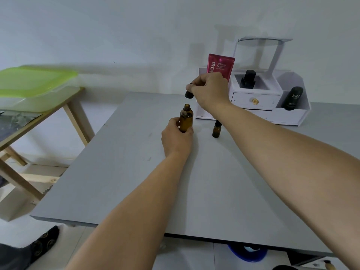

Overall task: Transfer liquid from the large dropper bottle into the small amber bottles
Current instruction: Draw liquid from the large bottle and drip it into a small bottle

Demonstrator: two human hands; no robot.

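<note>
- A green-lidded container [35, 84] is sitting on a wooden side table [76, 112] at the far left, and a socked foot [44, 242] is showing on the floor below it.
- A grey table [116, 182] is filling the middle and bearing the task's things.
- The left hand [176, 137] is grasping the large dropper bottle [186, 118] low on its amber body, with fingers and thumb curled round it. The bottle is standing upright near the middle of the table's far half, with its mouth uncovered.
- The right hand [209, 90] is pinching the black dropper cap [189, 93] in its fingertips, holding it just above the bottle's mouth and apart from it. Whether a pipette is hanging below the cap cannot be told.
- A small amber bottle [216, 129] with a black cap on is standing upright near the large bottle's right side, not touching it, beneath the right forearm.
- A white organiser [272, 106] is standing at the back right, holding a pink tube [221, 66], a black square bottle [247, 79] and a dark bottle marked Kahf [293, 98].
- A blue object [247, 254] is showing under the table's near edge.
</note>
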